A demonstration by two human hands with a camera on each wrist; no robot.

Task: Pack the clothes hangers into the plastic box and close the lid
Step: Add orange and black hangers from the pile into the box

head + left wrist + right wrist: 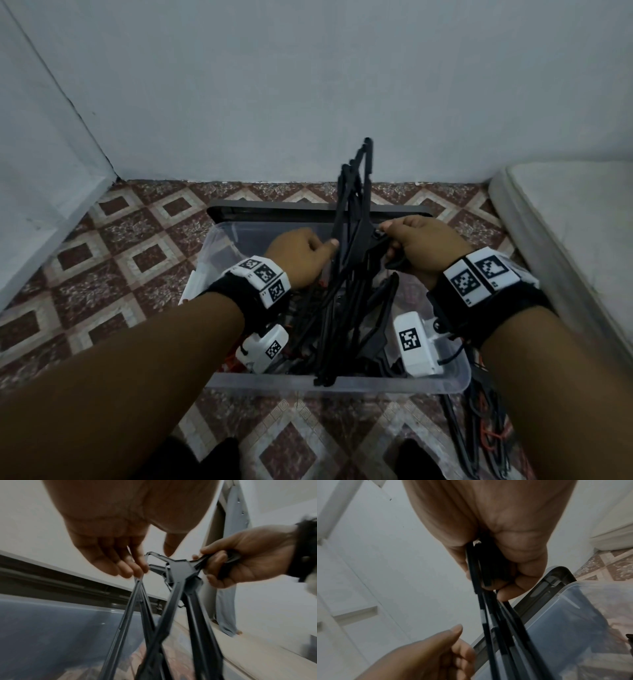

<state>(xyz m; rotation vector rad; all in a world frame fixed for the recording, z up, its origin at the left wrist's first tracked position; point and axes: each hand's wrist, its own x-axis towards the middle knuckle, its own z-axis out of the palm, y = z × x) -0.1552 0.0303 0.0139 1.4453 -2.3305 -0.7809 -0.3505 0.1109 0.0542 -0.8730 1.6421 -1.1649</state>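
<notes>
A bundle of black clothes hangers (352, 267) stands tilted over the clear plastic box (342, 383). Its lower end sits inside near the front rim and its upper end points at the wall. My right hand (394, 240) grips the hooks and necks of the bundle (498, 628) in a fist (505, 585). My left hand (322, 248) is at the bundle's left side. Its nearly straight fingertips (133, 572) touch the bars (130, 608), with the thumb held apart. More black hangers lie in the box. The dark lid (274, 209) lies behind the box by the wall.
Further black hangers (479, 428) with some orange-red pieces lie on the patterned tile floor right of the box. A white mattress (565, 222) runs along the right. Pale walls close off the far side and the left. My feet show at the bottom edge.
</notes>
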